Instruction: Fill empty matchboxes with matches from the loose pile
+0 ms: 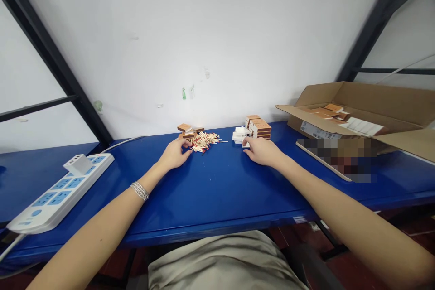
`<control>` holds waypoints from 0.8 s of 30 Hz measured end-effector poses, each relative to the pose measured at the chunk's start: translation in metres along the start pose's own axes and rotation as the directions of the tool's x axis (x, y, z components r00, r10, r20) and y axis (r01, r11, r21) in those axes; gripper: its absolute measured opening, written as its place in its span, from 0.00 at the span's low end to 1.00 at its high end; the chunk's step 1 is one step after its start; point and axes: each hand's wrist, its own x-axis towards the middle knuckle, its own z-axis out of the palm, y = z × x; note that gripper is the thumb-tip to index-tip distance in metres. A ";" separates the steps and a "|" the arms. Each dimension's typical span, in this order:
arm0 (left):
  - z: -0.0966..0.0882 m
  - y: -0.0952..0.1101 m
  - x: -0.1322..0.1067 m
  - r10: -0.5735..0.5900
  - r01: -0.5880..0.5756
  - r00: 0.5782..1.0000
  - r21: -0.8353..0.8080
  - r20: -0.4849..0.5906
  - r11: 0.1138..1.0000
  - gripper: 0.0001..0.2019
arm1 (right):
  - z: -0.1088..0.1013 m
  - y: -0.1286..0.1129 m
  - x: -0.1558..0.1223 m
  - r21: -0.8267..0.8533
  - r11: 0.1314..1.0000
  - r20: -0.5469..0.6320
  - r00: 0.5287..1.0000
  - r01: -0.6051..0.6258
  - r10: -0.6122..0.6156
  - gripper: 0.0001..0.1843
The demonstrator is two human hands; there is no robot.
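Observation:
A loose pile of wooden matches (pixel 204 140) with red heads lies on the blue table (pixel 210 186). At its left edge is my left hand (pixel 175 152), its thumb and fingers apart and nothing visible between them. Behind those fingers sit a few brown-topped matchboxes (pixel 185 128). My right hand (pixel 261 151) has its thumb and forefinger around a small white matchbox tray (pixel 245 143), partly hidden by the fingers. More white trays (pixel 240 131) are heaped just behind it. Stacked brown matchboxes (pixel 260 127) stand beyond the right hand.
An open cardboard box (pixel 317 120) holding more matchboxes stands at the right, with a blurred flat object (pixel 340 158) before it. A white power strip (pixel 64 195) with a plugged-in adapter (pixel 77 164) lies at the left. A white wall (pixel 217 45) rises behind the table.

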 end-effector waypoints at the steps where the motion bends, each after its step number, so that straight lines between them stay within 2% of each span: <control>1: 0.000 0.000 0.000 -0.004 0.004 1.000 -0.004 0.013 1.000 0.10 | 0.002 -0.001 0.001 -0.019 1.000 0.007 1.000 -0.007 0.008 0.15; 9: 0.006 0.010 -0.001 0.078 -0.078 0.996 -0.009 0.033 0.997 0.11 | -0.001 -0.003 -0.001 -0.022 0.999 -0.013 0.999 -0.049 0.049 0.11; 12: 0.008 0.017 -0.002 0.088 -0.088 0.995 -0.001 0.047 0.996 0.12 | -0.004 -0.006 -0.004 0.043 0.999 -0.031 0.999 0.028 -0.027 0.10; 15: 0.009 0.024 -0.004 0.112 -0.112 0.990 0.003 0.091 0.994 0.13 | -0.006 -0.010 -0.006 0.131 0.983 0.010 0.991 0.132 -0.135 0.09; 18: 0.010 0.028 -0.005 0.150 -0.151 0.980 -0.003 0.131 0.989 0.15 | -0.006 -0.011 -0.006 0.087 0.988 0.031 0.991 0.129 -0.132 0.09; 21: 0.012 0.029 -0.007 0.178 -0.178 0.971 -0.013 0.160 0.984 0.15 | -0.008 -0.014 -0.006 0.041 0.992 -0.036 0.992 0.119 -0.117 0.11; 24: 0.013 0.030 -0.008 0.200 -0.199 0.967 -0.025 0.160 0.980 0.15 | -0.008 -0.026 0.001 0.135 0.972 -0.099 0.979 0.190 -0.178 0.12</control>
